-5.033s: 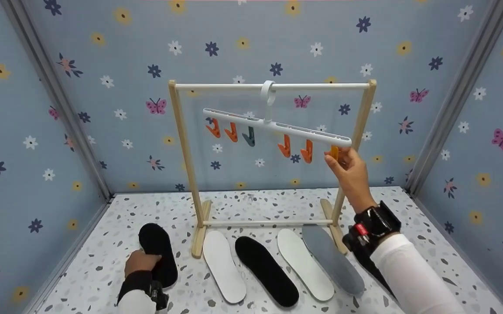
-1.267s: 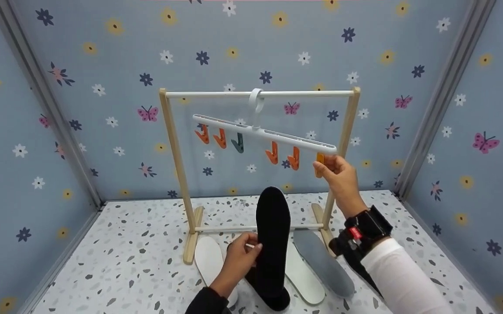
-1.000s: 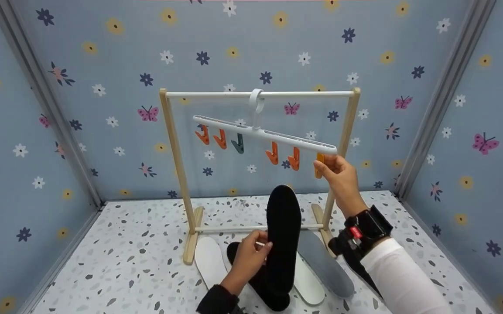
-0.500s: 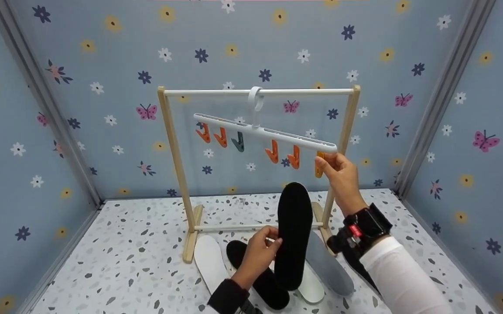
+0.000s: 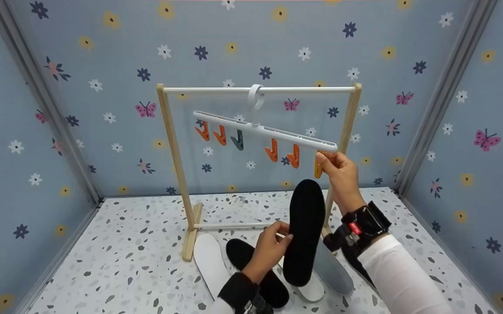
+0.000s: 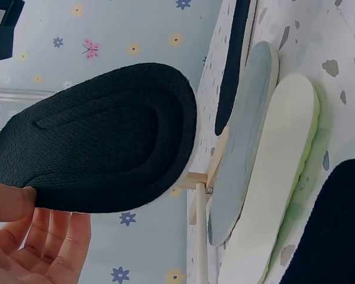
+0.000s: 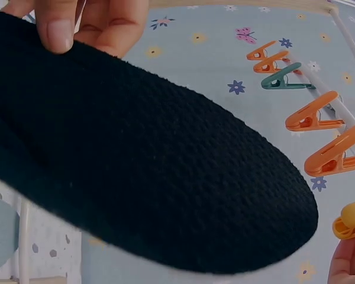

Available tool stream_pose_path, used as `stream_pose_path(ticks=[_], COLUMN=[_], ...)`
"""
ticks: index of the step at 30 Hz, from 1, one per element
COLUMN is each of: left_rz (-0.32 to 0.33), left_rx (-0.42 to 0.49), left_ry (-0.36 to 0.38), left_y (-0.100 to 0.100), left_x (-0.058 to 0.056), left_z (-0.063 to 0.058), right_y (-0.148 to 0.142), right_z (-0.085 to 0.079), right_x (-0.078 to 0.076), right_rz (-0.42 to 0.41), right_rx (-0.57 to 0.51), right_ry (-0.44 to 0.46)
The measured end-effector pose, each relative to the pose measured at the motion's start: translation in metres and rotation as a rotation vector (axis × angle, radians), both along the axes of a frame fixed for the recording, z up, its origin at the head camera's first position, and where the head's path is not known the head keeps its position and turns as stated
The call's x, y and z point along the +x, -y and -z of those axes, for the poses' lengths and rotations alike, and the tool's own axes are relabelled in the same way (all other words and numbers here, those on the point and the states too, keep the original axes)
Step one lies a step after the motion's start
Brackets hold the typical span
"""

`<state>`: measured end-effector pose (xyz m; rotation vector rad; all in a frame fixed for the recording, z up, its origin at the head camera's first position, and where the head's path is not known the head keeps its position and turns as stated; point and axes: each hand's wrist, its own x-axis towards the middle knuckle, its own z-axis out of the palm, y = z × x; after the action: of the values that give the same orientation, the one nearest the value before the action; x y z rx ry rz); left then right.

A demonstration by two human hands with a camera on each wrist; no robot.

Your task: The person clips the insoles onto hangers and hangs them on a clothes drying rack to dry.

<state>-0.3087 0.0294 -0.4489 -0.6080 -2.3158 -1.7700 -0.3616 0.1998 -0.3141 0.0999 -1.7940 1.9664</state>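
My left hand [image 5: 273, 246] pinches a black insole [image 5: 306, 231] by its left edge, thumb on the near face. The insole stands nearly upright, its top end just below the yellow clothespin [image 5: 318, 167]. In the left wrist view the insole [image 6: 106, 136] shows its ridged face beside my thumb. My right hand [image 5: 342, 175] pinches the yellow clothespin at the low right end of the white hanger [image 5: 292, 137]. Along the hanger hang several orange clothespins [image 5: 293, 156] and a green clothespin [image 5: 237, 140]. In the right wrist view the insole [image 7: 165, 154] covers much of the scene.
The hanger hooks over a wooden rack's white top rail [image 5: 308, 90]. On the speckled tabletop [image 5: 138, 244] lie a white insole [image 5: 211, 261], another black insole [image 5: 273, 288], a pale insole [image 5: 312, 293] and a grey insole [image 5: 334, 270]. Part of another black insole [image 5: 358, 266] shows under the right forearm.
My left hand has lifted the black insole from the table's left side and carried it right and up, toward the yellow clothespin. My right hand keeps its pinch on that clothespin.
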Motion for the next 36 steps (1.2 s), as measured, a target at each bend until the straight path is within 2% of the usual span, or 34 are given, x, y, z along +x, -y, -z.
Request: stream_pose_path(ticks=[5, 10, 15, 23, 31, 36], left_rz=[0.013, 0.015, 0.017, 0.01, 0.025, 0.025], left_rx=[-0.011, 0.007, 0.02, 0.0, 0.035, 0.043], left_ry=[-0.013, -0.059, -0.039, -0.045, -0.024, -0.016], left_y=[-0.006, -0.01, -0.013, -0.016, -0.017, -0.018], left_x=[-0.001, -0.004, -0.004, -0.005, -0.007, -0.008], left_z=[-0.002, -0.004, -0.007, -0.014, -0.018, -0.02], right_y=[0.002, 0.004, 0.005, 0.003, 0.002, 0.0], right_z=[-0.002, -0.003, -0.003, -0.005, -0.005, -0.007], right_x=[0.0, -0.001, -0.001, -0.001, -0.002, -0.001], right_rz=[-0.007, -0.01, -0.012, 0.001, -0.031, -0.041], right_rx=[-0.058, -0.113, -0.105, -0.107, -0.153, -0.123], right_ry=[-0.002, -0.013, 0.005, 0.004, -0.003, 0.029])
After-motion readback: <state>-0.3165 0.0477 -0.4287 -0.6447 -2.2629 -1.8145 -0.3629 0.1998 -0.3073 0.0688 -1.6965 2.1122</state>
